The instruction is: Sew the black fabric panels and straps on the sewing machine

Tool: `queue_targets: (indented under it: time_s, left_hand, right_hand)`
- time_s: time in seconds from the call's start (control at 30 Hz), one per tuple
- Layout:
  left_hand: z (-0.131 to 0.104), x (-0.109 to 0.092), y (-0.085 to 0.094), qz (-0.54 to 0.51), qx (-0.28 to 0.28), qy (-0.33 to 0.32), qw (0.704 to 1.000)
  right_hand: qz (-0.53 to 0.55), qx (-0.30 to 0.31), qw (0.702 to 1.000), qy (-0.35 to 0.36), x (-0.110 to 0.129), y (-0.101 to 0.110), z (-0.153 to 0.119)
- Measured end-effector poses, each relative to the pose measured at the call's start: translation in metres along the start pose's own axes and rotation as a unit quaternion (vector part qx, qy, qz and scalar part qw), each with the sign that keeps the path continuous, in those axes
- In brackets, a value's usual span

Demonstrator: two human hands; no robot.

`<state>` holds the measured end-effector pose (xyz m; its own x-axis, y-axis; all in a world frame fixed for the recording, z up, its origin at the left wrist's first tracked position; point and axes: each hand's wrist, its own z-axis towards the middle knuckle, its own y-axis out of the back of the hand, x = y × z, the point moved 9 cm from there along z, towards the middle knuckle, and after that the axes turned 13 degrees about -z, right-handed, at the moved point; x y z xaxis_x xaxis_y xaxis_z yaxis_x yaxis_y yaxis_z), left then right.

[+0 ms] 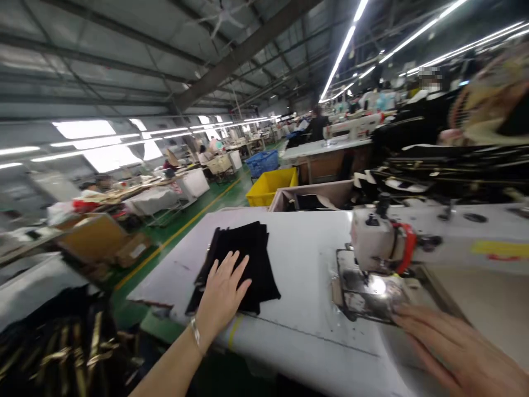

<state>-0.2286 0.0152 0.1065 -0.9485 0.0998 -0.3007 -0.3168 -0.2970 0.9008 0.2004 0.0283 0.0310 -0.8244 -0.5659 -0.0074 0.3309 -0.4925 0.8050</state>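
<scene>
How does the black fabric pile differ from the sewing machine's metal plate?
The black fabric pile is matte; the metal plate is shiny, with a bright glare. The pile lies to the left, clear of the machine head; the plate sits beneath it. Both share the same pale tabletop.

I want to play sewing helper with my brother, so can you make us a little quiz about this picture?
1. True or false: the yellow crate stands nearer than the blue crate.

2. What lies under the left grip?
a) a cardboard box
b) black fabric pieces
c) a red towel

3. Fill in the blank: the right grip is near the metal plate of the ____.

Key:
1. True
2. b
3. sewing machine
</scene>
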Motion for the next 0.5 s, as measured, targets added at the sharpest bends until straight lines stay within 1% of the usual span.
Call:
queue_targets:
  time_s: [0.03,0.07,0.13,0.2,0.23,0.3,0.33,0.37,0.4,0.43,0.5]
  left_hand:
    - [-0.007,-0.004,-0.016,0.047,-0.002,-0.036,0.998]
    - [-0.011,-0.002,-0.031,0.081,-0.006,-0.053,0.995]
    - [-0.009,0.012,-0.05,0.117,-0.022,-0.063,0.991]
    - [0.004,0.03,-0.059,0.122,-0.029,-0.07,0.99]
    - [0.012,0.038,-0.061,0.12,-0.026,-0.074,0.99]
    - [0.025,0.046,-0.06,0.112,-0.016,-0.076,0.991]
    - [0.029,0.046,-0.058,0.103,-0.012,-0.074,0.992]
    - [0.03,0.042,-0.055,0.089,-0.01,-0.072,0.993]
    - [0.03,0.033,-0.054,0.07,-0.01,-0.072,0.995]
    - [0.027,0.02,-0.054,0.046,-0.008,-0.078,0.996]
    - [0.017,-0.015,-0.059,-0.011,0.002,-0.105,0.994]
  right_hand:
    - [-0.031,0.019,0.999,-0.006,-0.006,0.011,-0.005]
    - [-0.067,0.04,0.997,-0.026,-0.017,0.022,-0.009]
    - [-0.141,0.079,0.983,-0.091,-0.048,0.038,-0.019]
    - [-0.175,0.126,0.967,-0.133,-0.074,0.043,-0.032]
    - [-0.175,0.15,0.963,-0.141,-0.082,0.042,-0.039]
    - [-0.154,0.194,0.957,-0.149,-0.091,0.036,-0.048]
    - [-0.143,0.209,0.955,-0.155,-0.093,0.034,-0.051]
    - [-0.133,0.221,0.953,-0.16,-0.094,0.033,-0.053]
    - [-0.123,0.231,0.951,-0.163,-0.094,0.032,-0.053]
    - [-0.114,0.238,0.95,-0.165,-0.095,0.031,-0.052]
    - [-0.097,0.244,0.952,-0.159,-0.095,0.032,-0.048]
